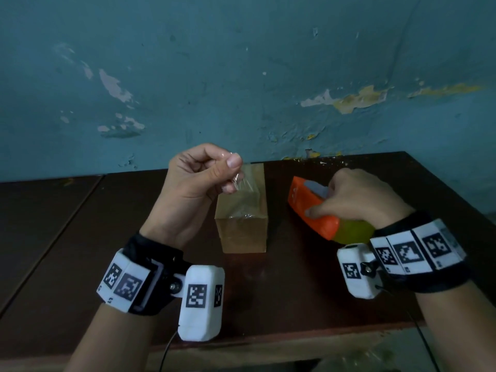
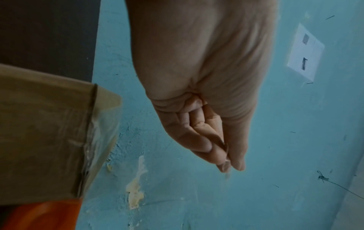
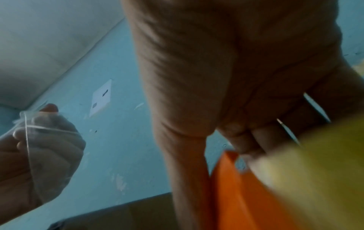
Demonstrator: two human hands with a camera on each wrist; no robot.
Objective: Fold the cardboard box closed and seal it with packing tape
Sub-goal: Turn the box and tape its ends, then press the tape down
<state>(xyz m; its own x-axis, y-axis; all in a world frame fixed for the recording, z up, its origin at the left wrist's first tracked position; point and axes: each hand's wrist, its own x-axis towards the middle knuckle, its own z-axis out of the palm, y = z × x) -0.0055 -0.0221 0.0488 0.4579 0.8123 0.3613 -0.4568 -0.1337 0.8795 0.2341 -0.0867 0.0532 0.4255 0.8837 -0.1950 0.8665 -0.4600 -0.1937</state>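
A narrow cardboard box point(image 1: 243, 210) lies closed on the dark table point(image 1: 80, 251), with clear tape along its top. My left hand point(image 1: 212, 167) is raised above the box's far end and pinches a piece of clear tape point(image 1: 241, 183) between thumb and fingers; the same pinch point(image 2: 228, 161) shows in the left wrist view beside the box point(image 2: 45, 132). To the right, my right hand point(image 1: 357, 197) grips an orange tape dispenser point(image 1: 308, 208) holding a yellowish tape roll point(image 1: 354, 232). The dispenser point(image 3: 246, 194) rests low over the table.
A teal wall point(image 1: 241, 76) with peeling paint stands right behind the table. The table's front edge point(image 1: 268, 342) runs just under my wrists. A white paper point(image 2: 303, 51) is stuck on the wall.
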